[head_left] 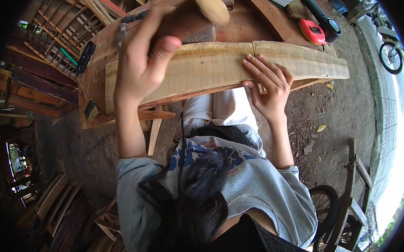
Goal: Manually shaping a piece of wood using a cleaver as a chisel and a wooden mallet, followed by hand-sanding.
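A long pale wooden board point(205, 67) with a curved right end and a reddish near edge lies across the table in front of me. A narrow split or joint crosses it near the far edge. My right hand point(272, 83) holds its near edge, fingers laid on top and thumb against the side. Raised over the board's left part, my left hand point(143, 63) grips a wooden tool point(211, 7) with a dark brown body and a pale rounded end. The tool is blurred, so its exact kind cannot be made out.
On the table point(92, 74) are a red tape measure point(312, 32), a dark cylindrical tool point(322, 18), a brush point(92, 110) and a curved wooden piece point(265, 15). Stacked timber point(63, 205) stands at left. A wheel point(323, 210) and wooden frame point(351, 202) are at lower right.
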Demonstrator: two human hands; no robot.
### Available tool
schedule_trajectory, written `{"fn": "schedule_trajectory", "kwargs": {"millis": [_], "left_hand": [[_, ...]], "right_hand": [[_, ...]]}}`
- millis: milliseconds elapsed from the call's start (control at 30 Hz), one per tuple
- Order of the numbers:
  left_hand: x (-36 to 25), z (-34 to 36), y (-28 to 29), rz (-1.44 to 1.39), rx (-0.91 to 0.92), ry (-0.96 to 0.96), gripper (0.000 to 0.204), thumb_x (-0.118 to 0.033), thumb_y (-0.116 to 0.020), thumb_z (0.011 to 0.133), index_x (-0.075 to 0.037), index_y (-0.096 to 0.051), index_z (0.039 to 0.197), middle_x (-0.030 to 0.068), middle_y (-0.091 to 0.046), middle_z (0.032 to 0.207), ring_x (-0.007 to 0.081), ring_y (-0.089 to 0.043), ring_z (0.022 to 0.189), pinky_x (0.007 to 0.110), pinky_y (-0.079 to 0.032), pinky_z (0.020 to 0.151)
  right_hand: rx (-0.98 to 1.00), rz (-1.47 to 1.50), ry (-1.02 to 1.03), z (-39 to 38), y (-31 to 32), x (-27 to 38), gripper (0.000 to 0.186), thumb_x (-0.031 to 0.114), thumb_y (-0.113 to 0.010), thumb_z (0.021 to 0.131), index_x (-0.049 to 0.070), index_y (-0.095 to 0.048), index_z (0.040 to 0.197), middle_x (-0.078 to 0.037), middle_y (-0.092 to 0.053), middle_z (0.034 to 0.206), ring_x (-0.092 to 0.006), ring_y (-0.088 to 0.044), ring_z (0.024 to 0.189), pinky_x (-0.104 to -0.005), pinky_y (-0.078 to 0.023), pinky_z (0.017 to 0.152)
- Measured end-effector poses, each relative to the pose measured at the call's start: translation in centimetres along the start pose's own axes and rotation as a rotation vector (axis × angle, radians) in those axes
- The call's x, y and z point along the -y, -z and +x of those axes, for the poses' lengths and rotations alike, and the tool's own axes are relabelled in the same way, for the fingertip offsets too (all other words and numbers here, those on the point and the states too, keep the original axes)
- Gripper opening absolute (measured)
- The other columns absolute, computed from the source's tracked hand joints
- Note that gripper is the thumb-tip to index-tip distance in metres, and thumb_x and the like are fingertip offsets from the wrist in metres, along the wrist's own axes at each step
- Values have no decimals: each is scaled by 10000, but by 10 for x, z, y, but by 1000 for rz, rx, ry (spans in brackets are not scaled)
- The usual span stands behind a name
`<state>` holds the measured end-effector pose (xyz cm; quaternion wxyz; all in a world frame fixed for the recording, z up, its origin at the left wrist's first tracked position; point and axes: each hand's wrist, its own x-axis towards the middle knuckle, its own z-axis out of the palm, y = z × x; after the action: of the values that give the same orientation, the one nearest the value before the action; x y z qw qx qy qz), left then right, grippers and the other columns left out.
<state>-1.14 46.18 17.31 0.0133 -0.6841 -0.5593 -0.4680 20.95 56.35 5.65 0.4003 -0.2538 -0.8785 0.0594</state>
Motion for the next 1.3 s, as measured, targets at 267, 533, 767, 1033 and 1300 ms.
{"fn": "schedule_trajectory", "kwargs": {"millis": [267, 533, 767, 1033, 1300], "left_hand": [[-30, -17, -79, 143, 159, -129, 274, -147, -730, 605, -112, -508, 761, 27, -533, 622, 204, -592, 553, 329, -452, 471], [-19, -23, -96, 141, 146, -51, 264, -112, -705, 544, -165, -597, 780, 0, -575, 572, 182, -577, 487, 309, -418, 428], [-10, -31, -87, 143, 123, 1, 246, -83, -681, 543, -161, -607, 764, -5, -600, 598, 173, -593, 504, 301, -428, 435], [-10, -29, -86, 51, 50, -70, 152, -113, -662, 603, -138, -576, 726, 6, -574, 573, 174, -590, 513, 300, -436, 452], [-8, -34, -80, 105, 44, -117, 99, -146, -638, 663, -137, -543, 689, -1, -524, 537, 167, -566, 491, 297, -421, 443]], "right_hand": [[84, 172, -3, 12, 17, 4, 307, 208, -564, 795, 142, -631, 1087, -41, -605, 1149, -196, -555, 1083, -346, -340, 927], [-211, 366, -153, 98, 63, -21, 338, 297, -492, 921, 12, -645, 1017, -129, -656, 991, -228, -622, 950, -305, -467, 821], [452, 280, 293, 172, -3, 31, 336, 273, -546, 873, 55, -565, 1127, -194, -624, 977, -324, -614, 859, -410, -495, 743], [523, -164, 617, 207, -115, 10, 434, 359, -495, 888, 31, -509, 1172, -199, -551, 1102, -353, -571, 955, -430, -454, 836], [576, -47, 555, 204, -136, 32, 447, 390, -497, 884, 24, -512, 1141, -209, -541, 1047, -357, -538, 1001, -417, -429, 868]]}}
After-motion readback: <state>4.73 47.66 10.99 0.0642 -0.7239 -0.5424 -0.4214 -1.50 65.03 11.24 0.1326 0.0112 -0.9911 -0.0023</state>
